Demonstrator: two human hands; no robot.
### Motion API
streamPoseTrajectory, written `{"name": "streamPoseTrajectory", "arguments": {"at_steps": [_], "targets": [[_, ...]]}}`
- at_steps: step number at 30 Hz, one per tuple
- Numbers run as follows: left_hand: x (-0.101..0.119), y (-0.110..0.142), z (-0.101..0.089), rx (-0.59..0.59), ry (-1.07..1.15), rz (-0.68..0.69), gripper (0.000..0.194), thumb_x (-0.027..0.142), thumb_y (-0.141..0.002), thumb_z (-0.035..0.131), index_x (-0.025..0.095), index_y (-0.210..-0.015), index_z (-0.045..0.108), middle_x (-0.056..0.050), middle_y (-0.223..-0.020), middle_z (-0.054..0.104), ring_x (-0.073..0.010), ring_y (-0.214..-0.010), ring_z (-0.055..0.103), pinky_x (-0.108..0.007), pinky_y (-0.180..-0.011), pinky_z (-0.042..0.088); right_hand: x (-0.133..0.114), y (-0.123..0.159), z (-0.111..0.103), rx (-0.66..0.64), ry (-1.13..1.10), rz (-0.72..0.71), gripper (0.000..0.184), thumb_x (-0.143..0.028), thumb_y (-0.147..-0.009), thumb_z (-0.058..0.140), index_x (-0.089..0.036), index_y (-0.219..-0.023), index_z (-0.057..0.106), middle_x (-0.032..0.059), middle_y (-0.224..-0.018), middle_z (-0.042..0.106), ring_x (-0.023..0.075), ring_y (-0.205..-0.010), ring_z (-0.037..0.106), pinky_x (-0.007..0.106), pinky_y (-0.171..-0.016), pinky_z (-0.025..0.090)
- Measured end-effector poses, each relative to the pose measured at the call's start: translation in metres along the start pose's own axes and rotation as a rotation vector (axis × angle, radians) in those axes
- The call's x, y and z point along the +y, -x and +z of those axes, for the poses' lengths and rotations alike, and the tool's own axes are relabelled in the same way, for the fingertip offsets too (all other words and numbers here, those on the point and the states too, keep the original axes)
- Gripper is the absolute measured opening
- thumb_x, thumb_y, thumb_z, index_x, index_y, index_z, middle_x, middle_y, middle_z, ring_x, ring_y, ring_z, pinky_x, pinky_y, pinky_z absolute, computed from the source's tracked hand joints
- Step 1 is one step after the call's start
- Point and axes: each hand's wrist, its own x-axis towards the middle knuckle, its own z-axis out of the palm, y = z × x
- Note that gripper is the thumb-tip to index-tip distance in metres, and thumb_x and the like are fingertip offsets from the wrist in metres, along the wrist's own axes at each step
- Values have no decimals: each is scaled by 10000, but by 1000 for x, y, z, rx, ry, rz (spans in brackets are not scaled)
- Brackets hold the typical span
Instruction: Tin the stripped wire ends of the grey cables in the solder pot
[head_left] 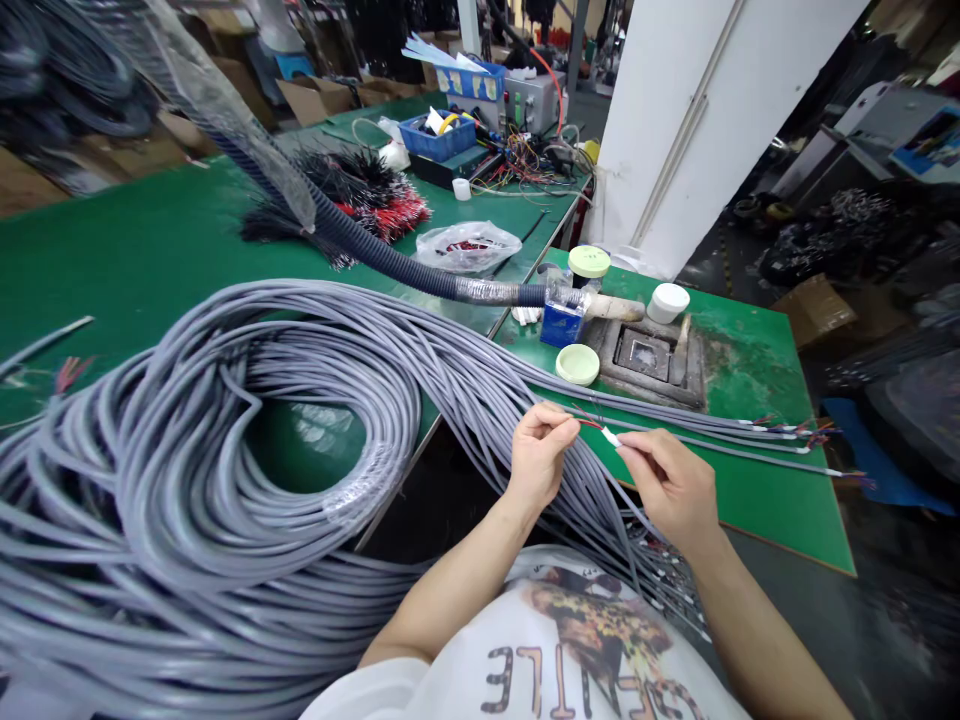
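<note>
My left hand point(541, 452) is closed in a pinch on thin red and dark wires point(591, 423). They come out of a cable end with a white sleeve point(610, 437). My right hand point(673, 488) pinches that sleeved end between thumb and fingers. Beneath both hands runs a bundle of grey cables point(480, 390), which leads from a large grey coil point(172, 440) on the left. Several other cable ends point(806, 440) with bared coloured wires lie across the green board on the right.
A soldering pot point(643, 355) with a dirty frame sits beyond my hands. Near it are a pale green lid point(577, 365), a white-lidded jar point(667, 302) and a blue box point(561, 325). A ribbed hose point(375, 250) hangs across the bench. Behind stands a white pillar point(660, 130).
</note>
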Motion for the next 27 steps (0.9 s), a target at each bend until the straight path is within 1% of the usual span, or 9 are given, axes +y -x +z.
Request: {"name": "streamPoseTrajectory", "arguments": {"at_steps": [3, 5, 8, 10, 13, 16, 19, 23, 27], "targets": [[-11, 11, -2, 5, 75, -201, 221, 309, -683, 780, 178, -694, 603, 59, -581, 493, -52, -515, 427, -200, -535, 348, 2, 0, 0, 82, 49, 33, 144, -188, -883, 555, -267, -970, 638, 18, -834, 679, 168, -717, 626, 305, -680, 493], [-17, 16, -1, -12, 84, -331, 216, 324, -686, 782, 174, -789, 666, 36, -631, 556, -55, -542, 464, -198, -553, 367, 3, 1, 1, 118, 81, 51, 143, -194, -877, 565, -265, -982, 634, 14, -803, 666, 160, -667, 606, 299, -650, 487], [-18, 20, 6, -127, 58, -436, 321, 379, -696, 779, 149, -911, 714, -21, -742, 632, -79, -621, 526, -213, -615, 406, 0, 4, 7, 108, 106, 50, 161, -204, -869, 574, -260, -1011, 625, 0, -724, 630, 149, -588, 565, 292, -600, 472], [-16, 19, 10, -224, 49, -456, 327, 417, -719, 756, 140, -891, 723, -34, -745, 633, -98, -646, 537, -233, -653, 419, -3, 6, 10, 84, 106, 37, 190, -197, -869, 563, -260, -1039, 620, 2, -718, 628, 157, -602, 572, 299, -613, 480], [-12, 18, 12, -289, -15, -408, 296, 428, -748, 729, 145, -837, 730, -37, -755, 623, -119, -681, 541, -254, -690, 427, -6, 7, 9, 26, 51, -9, 249, -163, -867, 545, -266, -1084, 611, 31, -841, 670, 185, -745, 617, 329, -702, 503], [-9, 17, 10, -295, -154, -271, 269, 422, -784, 695, 166, -852, 741, -37, -791, 628, -130, -709, 540, -259, -702, 428, -5, 2, 0, 46, 16, -42, 238, -152, -846, 585, -265, -1052, 628, 42, -917, 670, 197, -834, 614, 352, -756, 502], [-6, 17, 9, -348, -326, -115, 244, 406, -826, 651, 181, -838, 744, -35, -770, 619, -149, -736, 545, -276, -732, 432, -4, -10, -12, 94, 39, -20, 160, -188, -827, 634, -250, -973, 653, 24, -809, 616, 172, -742, 583, 327, -692, 485], [-5, 20, 9, -445, -519, 56, 267, 387, -872, 591, 170, -807, 732, -47, -754, 598, -166, -759, 545, -294, -751, 436, -8, -32, -19, -16, -1, 1, 86, -236, -825, 643, -233, -907, 670, -11, -696, 546, 135, -640, 544, 285, -611, 461], [-9, 22, 7, -508, -536, 123, 258, 373, -876, 587, 162, -881, 735, -75, -812, 625, -202, -869, 574, -326, -843, 438, -14, -42, -15, -82, -69, 26, 17, -199, -812, 645, -207, -818, 660, -15, -693, 562, 106, -593, 531, 250, -548, 436]]}}
